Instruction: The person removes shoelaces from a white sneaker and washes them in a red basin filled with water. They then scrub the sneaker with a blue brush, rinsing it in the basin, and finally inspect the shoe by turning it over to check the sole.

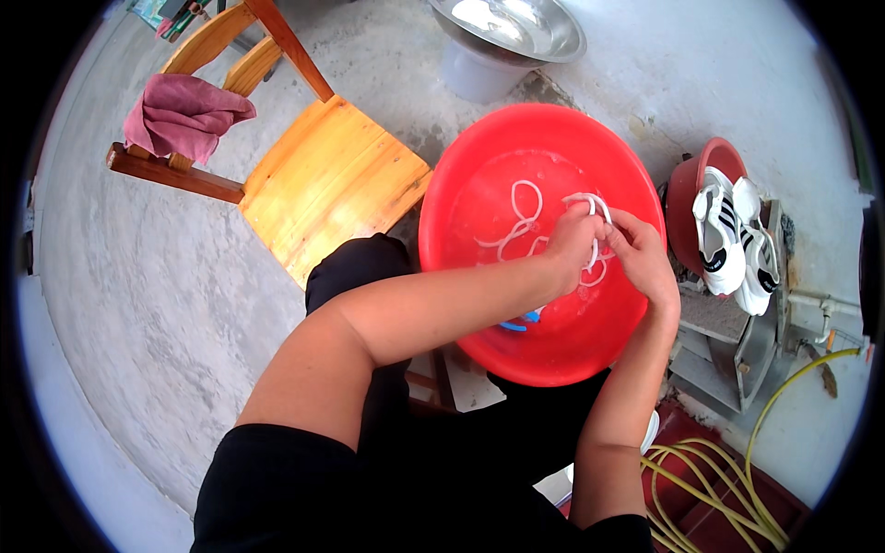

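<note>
A white shoelace (596, 204) is pinched between the fingers of my left hand (575, 238) and my right hand (639, 252), which meet above a red plastic basin (546, 131). Part of the lace loops up over the fingers. More white lace (522, 225) lies curled in the shallow water on the basin floor, left of my hands. Whether it is the same lace or a second one I cannot tell. Below my left forearm a blue object (515, 325) shows in the basin, mostly hidden.
At left stands a wooden chair (339, 180) with a pink cloth (187, 114) over its back. Beyond the basin, a steel bowl (525, 27) rests on a white bucket (477, 72). White sneakers (720, 242) lean against a dark red tub (684, 207) at right. A yellow hose (767, 408) coils below.
</note>
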`<state>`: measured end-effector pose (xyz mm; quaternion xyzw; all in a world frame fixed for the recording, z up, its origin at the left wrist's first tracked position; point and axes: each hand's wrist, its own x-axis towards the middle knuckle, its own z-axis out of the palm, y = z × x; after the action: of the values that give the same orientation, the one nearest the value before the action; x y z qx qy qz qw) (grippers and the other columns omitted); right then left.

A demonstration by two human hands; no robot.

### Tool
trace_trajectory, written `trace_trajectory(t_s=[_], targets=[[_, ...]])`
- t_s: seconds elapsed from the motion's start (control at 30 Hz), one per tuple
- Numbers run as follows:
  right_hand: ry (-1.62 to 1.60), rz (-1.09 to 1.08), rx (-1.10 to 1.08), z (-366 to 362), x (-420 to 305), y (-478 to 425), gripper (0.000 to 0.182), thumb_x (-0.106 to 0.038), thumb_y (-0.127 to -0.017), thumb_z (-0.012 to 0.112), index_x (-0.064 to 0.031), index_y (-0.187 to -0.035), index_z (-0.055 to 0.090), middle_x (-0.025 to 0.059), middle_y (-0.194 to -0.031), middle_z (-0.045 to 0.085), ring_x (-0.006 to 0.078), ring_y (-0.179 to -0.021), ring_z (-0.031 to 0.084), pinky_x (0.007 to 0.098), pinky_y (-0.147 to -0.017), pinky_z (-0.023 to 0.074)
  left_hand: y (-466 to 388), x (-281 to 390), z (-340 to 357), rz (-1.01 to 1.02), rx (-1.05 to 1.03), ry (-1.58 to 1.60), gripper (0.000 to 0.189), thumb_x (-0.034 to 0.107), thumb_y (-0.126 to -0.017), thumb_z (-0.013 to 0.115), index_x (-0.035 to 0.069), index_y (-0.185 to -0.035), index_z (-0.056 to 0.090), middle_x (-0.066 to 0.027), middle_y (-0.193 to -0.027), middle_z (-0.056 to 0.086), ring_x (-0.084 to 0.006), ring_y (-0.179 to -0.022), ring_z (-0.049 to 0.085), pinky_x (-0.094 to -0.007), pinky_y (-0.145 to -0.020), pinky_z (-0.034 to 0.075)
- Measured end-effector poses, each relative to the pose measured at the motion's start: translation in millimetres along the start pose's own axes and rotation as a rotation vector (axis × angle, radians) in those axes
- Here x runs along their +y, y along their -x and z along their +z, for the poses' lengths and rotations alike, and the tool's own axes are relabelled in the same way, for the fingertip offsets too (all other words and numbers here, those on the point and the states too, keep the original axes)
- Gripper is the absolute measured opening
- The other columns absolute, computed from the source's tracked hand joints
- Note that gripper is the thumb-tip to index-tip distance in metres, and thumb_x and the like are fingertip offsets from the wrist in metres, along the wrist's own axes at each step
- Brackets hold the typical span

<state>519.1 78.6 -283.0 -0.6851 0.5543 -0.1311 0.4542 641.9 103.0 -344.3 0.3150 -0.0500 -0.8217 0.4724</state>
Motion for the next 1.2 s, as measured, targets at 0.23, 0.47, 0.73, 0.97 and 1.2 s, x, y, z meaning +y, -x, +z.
trace_trajectory(t_s=[0.23,0.47,0.73,0.97,1.2], targets=[[0.023,-0.03,0.001,-2.5,2.4,4.7,0.021,-0.009,-0.088,0.057,0.0034,-0.104,0.06,0.0069,-0.095,0.059,0.0136,-0.087,0.056,0.0272,-0.082,0.0431,2.6,2.5,13.6,0.116,0.019,0.063,0.02,0.01,-0.085,0.049,0.005,-0.104,0.052,-0.0049,-0.1,0.054,-0.013,-0.092,0.051,-0.0296,-0.08,0.043],[-0.388,0.032,0.024,12.4,-7.4,-0.2,0.014,-0.016,-0.089,0.06,-0.0031,-0.093,0.058,-0.0031,-0.084,0.055,0.0056,-0.082,0.048,0.0228,-0.073,0.0401,-8.6,28.2,18.7,0.227,0.014,-0.184,0.02,0.018,-0.094,0.047,0.001,-0.1,0.054,-0.0059,-0.084,0.059,-0.0151,-0.079,0.056,-0.0307,-0.074,0.046],[0.081,0.24,-0.025,-28.9,36.0,22.1,0.02,-0.021,-0.087,0.062,-0.0025,-0.082,0.059,-0.0022,-0.07,0.05,0.0061,-0.068,0.044,0.023,-0.062,0.0381,-13.4,98.7,2.3,0.19,-0.038,-0.525,0.024,0.019,-0.096,0.042,0.004,-0.082,0.054,-0.0026,-0.07,0.054,-0.0136,-0.064,0.053,-0.0295,-0.064,0.045],[0.05,0.252,0.28,-58.0,51.2,46.5,0.018,-0.015,-0.082,0.063,-0.0018,-0.073,0.056,-0.0028,-0.059,0.049,0.0061,-0.053,0.043,0.0237,-0.05,0.0345,-5.6,108.0,-23.9,0.382,-0.048,-2.001,0.022,0.015,-0.09,0.045,-0.001,-0.084,0.058,-0.0123,-0.072,0.059,-0.0186,-0.068,0.061,-0.0332,-0.065,0.048],[-0.275,0.096,0.366,-68.9,-21.8,62.5,0.013,-0.016,-0.083,0.061,-0.0064,-0.074,0.058,-0.0022,-0.063,0.058,0.0029,-0.05,0.044,0.0179,-0.046,0.0319,-3.1,116.5,-16.3,0.049,-0.093,-1.566,0.019,0.012,-0.091,0.045,-0.001,-0.09,0.058,-0.0136,-0.082,0.062,-0.0197,-0.084,0.063,-0.0343,-0.065,0.052]])
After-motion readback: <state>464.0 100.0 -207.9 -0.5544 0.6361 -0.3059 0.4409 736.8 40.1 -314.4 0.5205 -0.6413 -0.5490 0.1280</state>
